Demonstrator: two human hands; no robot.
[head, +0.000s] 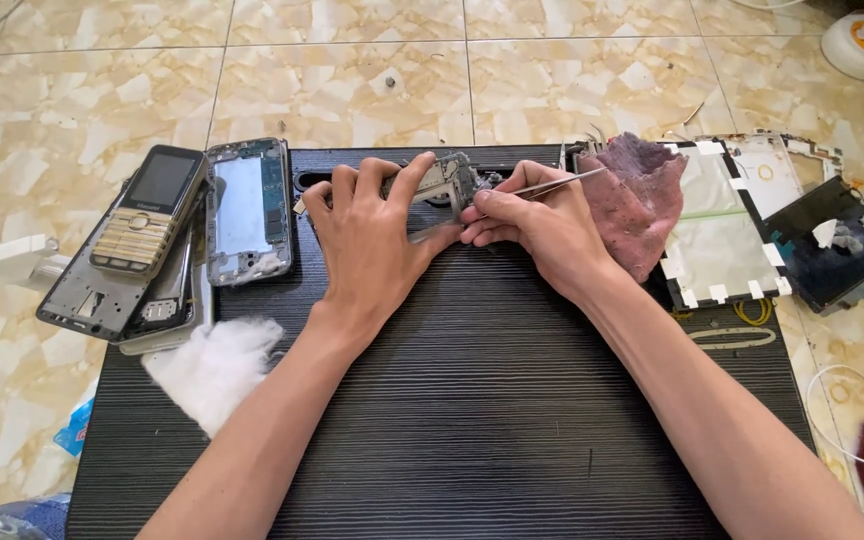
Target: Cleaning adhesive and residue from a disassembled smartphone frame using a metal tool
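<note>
Marble-patterned floor tiles (352,80) lie under a black ribbed mat (472,420), and everything else sits on or around that mat. At its far middle, the left hand (372,240) is closed on a small metal phone frame (447,182), thumb and fingers pinching it from the near side and holding it tilted above the mat. Touching that hand from the right, the right hand (532,225) grips thin tweezers (552,183) between thumb and fingers; their tip end points toward the frame, though whether it touches is hidden by the fingers. A pink cloth (637,200) is bunched at the mat's far right corner, just beside the right hand. Beyond the mat's right edge rest a taped screen panel (717,245) and a dark phone back (832,250). At the mat's far left corner lies an open phone chassis (247,210); off the left edge, a keypad phone (147,210) rests on stacked frames. White cotton wool (217,365) sits on the mat's left edge.
</note>
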